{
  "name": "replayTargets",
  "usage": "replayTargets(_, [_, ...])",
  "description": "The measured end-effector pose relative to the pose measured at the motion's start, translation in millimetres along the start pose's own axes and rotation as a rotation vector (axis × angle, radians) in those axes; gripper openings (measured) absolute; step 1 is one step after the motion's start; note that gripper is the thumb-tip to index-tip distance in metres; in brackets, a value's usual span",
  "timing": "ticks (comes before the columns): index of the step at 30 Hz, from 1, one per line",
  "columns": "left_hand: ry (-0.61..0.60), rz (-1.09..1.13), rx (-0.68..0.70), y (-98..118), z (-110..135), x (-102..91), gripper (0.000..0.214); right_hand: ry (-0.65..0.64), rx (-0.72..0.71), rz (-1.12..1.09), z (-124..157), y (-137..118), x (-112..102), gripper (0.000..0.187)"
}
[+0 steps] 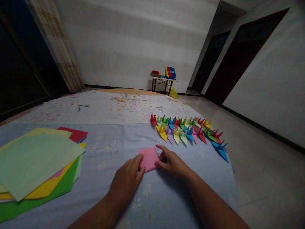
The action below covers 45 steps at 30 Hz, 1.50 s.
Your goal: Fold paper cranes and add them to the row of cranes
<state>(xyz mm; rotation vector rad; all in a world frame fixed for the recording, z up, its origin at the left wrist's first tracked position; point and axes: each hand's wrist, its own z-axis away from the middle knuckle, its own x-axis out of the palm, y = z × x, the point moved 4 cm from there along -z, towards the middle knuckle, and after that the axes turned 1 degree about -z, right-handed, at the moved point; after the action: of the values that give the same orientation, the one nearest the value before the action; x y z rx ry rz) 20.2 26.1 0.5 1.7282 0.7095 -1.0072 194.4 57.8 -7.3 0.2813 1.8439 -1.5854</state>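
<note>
I'm likely folding pink paper [149, 159] | left hand [126, 174] gripping its left edge, right hand [173, 163] half-open at its right | next crease likely needs matched edges

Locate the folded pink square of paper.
In the head view, the folded pink square lies below centre on the blue cloth, between the left hand and the right hand, right of the paper stack.

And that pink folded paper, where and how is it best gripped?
Probably by the left and right edges, with one hand from each side. The pink folded paper lies flat on the blue cloth, offering little height to grasp but straight edges to pinch. The left hand and right hand sit there.
</note>
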Motion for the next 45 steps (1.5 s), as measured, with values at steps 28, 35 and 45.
replayTargets(28, [-0.068, -0.255, 0.083, 17.4, 8.0, 1.0, 0.031, 0.127, 0.043, 0.222, -5.2, 2.2, 8.8, 0.052])
replayTargets(35, [-0.036, -0.101, 0.123, 3.4, -2.3, -3.1, 0.027, 0.139, 0.004, 0.348, -3.1, -2.5, 9.1, 0.052])
replayTargets(45, [-0.041, -0.172, 0.149, 0.6, -3.1, 1.1, 0.018, 0.278, -0.111, 0.668, 3.5, -20.2, 24.4, 0.063])
